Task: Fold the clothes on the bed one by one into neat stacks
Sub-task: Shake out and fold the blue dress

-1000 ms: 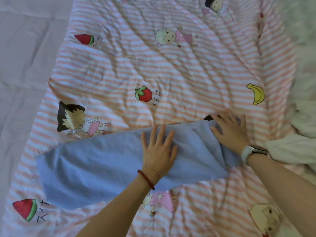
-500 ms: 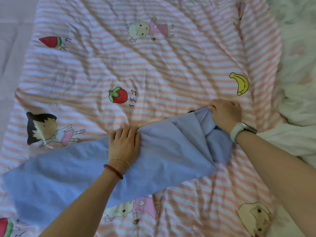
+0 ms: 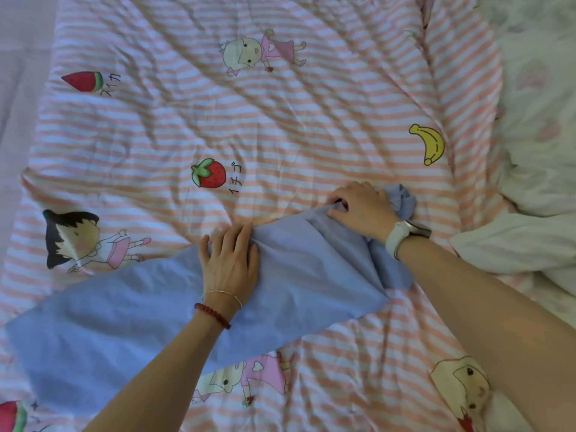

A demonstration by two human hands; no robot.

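Note:
A light blue garment [image 3: 124, 322] lies stretched across the pink striped bedcover [image 3: 280, 120], running from the lower left up to the right. My left hand [image 3: 230, 263] grips its upper edge near the middle, fingers curled into the cloth. My right hand [image 3: 361, 207] grips the bunched right end, and a crumpled bit of blue cloth sticks out past the knuckles. A white watch sits on the right wrist; a red bead bracelet and a thin bangle sit on the left.
White and pale floral bedding [image 3: 536, 151] is heaped along the right side. A white garment or sheet [image 3: 514, 244] lies just right of my right forearm. The bedcover's left edge meets a pale lilac surface [image 3: 18, 88].
Both hands went from lying flat on the blue garment to gripping it. The right end has been bunched up and pulled slightly farther right.

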